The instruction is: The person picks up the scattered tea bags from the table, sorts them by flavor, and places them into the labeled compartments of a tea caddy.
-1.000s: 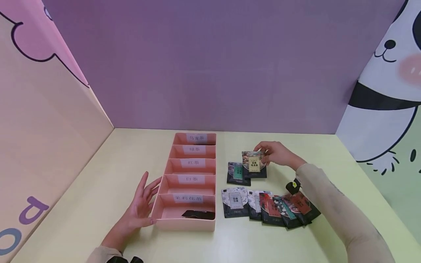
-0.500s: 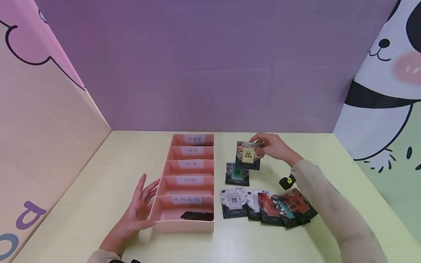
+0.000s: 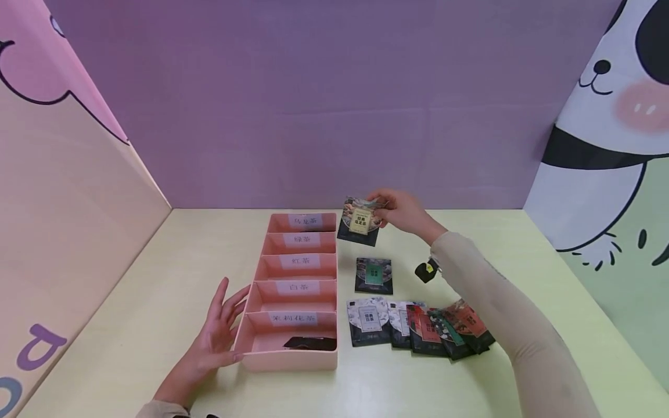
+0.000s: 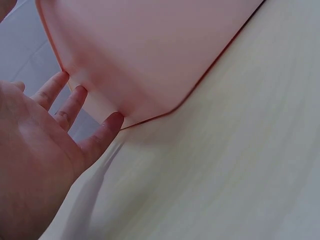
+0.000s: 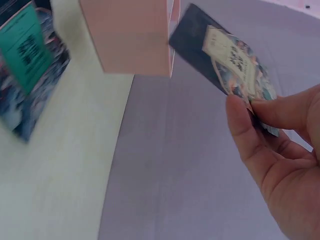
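The pale yellow desk [image 3: 141, 331] carries a pink divided box [image 3: 290, 363]; to its right lies a green-labelled packet [image 3: 374, 276]; nearer, a row of overlapping packets [image 3: 425, 332].

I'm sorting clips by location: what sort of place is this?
Probably an indoor booth set up for tabletop work: a pale table, a purple panel behind it and cartoon-printed panels on either side.
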`<state>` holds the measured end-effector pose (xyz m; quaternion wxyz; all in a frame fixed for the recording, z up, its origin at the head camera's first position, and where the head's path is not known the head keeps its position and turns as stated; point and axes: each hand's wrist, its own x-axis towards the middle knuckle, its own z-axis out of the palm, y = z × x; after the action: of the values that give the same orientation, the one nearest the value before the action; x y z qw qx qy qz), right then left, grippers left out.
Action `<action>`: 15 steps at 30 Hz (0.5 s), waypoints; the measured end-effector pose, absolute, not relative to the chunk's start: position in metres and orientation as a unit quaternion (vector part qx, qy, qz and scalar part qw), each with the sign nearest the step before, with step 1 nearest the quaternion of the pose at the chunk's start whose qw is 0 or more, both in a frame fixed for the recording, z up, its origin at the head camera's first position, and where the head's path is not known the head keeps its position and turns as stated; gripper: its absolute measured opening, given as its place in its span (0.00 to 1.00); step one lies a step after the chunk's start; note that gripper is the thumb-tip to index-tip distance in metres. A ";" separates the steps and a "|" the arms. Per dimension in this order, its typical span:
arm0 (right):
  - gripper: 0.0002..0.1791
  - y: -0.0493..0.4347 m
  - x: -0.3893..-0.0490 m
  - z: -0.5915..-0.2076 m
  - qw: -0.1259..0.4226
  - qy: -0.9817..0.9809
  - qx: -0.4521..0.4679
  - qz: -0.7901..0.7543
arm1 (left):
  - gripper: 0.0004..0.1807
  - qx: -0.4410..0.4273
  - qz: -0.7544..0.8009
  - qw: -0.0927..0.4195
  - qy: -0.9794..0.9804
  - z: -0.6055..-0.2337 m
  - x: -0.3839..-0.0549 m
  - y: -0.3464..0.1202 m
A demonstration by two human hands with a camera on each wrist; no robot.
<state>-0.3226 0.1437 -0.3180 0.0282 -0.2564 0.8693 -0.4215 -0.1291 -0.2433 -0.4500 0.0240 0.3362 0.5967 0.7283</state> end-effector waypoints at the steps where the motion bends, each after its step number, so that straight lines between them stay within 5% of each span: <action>1: 0.17 0.139 -0.324 -0.316 0.020 0.871 -0.260 -0.417 | 0.67 0.332 0.728 0.025 0.600 -0.450 -0.129 -0.244; 15: 0.12 0.076 -0.331 -0.318 -0.079 0.825 -0.306 -0.469 | 0.67 0.361 0.734 0.027 0.574 -0.448 -0.128 -0.241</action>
<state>-0.3307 0.0763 -0.3182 -0.0792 -0.3059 0.8247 -0.4691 -0.1284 -0.2408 -0.4481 0.0271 0.3611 0.5745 0.7340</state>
